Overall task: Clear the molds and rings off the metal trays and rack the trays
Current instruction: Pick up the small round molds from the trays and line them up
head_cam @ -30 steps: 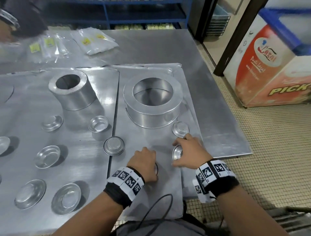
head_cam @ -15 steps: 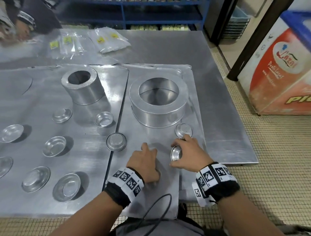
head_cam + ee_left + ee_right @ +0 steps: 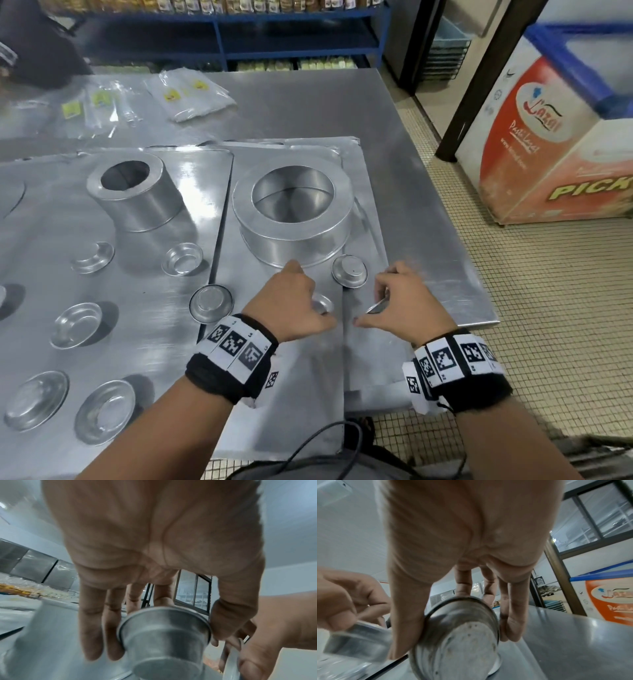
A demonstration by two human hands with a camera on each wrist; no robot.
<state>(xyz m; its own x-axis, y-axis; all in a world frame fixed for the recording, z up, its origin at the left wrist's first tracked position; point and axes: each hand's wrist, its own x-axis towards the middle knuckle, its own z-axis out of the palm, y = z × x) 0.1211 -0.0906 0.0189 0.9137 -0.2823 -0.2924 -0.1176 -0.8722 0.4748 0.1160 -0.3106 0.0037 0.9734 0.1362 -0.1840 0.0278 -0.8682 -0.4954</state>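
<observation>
A: Nearest the camera, what is recorded for the hands?

B: The left hand point(image 3: 291, 305) is seen above the near part of the right tray point(image 3: 308, 377). A small tapered mold point(image 3: 164, 635) is pinched between its thumb and fingertips, as shown in the left wrist view. The right hand point(image 3: 407, 305) is curled round a second small mold point(image 3: 460, 632), held tilted by its rim between thumb and fingers. The two hands are just beside each other, apart.

A: What is noted next on that tray?

B: An upturned small mold point(image 3: 349, 275) is seen just beyond the hands, close to the base of the wide ring point(image 3: 294, 219). Whether the two touch cannot be told. Another upturned mold point(image 3: 211, 304) is seated over the seam between the two trays.

A: And on the left tray?

B: On the left tray point(image 3: 154, 308) shallow dish molds point(image 3: 104, 411) are spread over the near and middle area. A small cup mold point(image 3: 183, 263) is placed near the tall ring point(image 3: 133, 192), which is stood upright toward the far side.

A: Farther back?

B: Both trays are laid on the steel table point(image 3: 342, 106). Clear plastic bags point(image 3: 188, 94) with yellow labels are noted at the table's far part. Blue shelving point(image 3: 274, 37) is observed behind, and a red-and-white freezer point(image 3: 555, 144) on the tiled floor to the right.
</observation>
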